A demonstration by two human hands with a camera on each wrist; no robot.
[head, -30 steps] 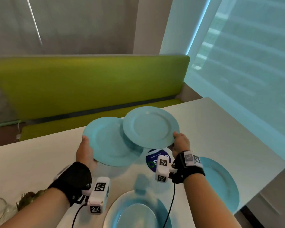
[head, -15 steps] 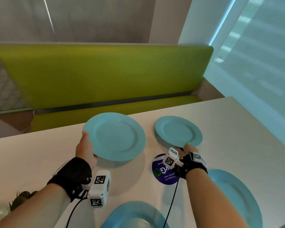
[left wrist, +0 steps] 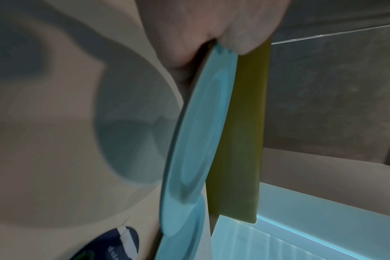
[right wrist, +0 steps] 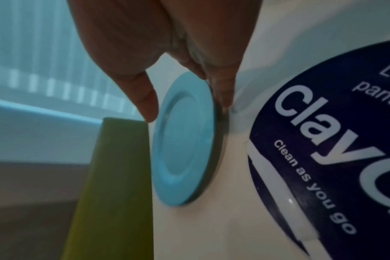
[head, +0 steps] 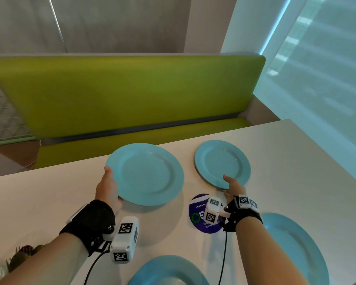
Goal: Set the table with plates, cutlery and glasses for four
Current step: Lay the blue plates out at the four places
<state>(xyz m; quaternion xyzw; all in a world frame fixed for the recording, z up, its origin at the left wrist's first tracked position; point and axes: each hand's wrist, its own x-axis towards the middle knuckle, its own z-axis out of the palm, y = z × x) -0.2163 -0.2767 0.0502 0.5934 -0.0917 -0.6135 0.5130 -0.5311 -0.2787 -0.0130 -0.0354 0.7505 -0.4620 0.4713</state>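
My left hand [head: 109, 186] grips a light blue plate [head: 146, 173] by its left rim and holds it level above the white table [head: 296, 171], with its shadow beneath. In the left wrist view the thumb and fingers [left wrist: 178, 58] clamp that plate's rim [left wrist: 196, 140]. A second blue plate [head: 220, 161] lies flat at the far right. My right hand [head: 232, 186] is at its near rim. The right wrist view shows the thumb [right wrist: 149, 112] straight and just off the plate [right wrist: 183, 140], with the fingertips [right wrist: 223, 102] at its edge against the table.
Two more blue plates lie on my side of the table, one at the near centre [head: 169, 270] and one at the near right [head: 296, 249]. A round dark blue sticker [head: 199, 219] sits mid-table. A green bench [head: 132, 95] runs behind the far edge. A plant-like object [head: 21, 256] is at the near left.
The two plates were held overlapping in the air. My right hand carried its plate rightwards and set it down. The left plate stays held, and the right thumb has lifted.
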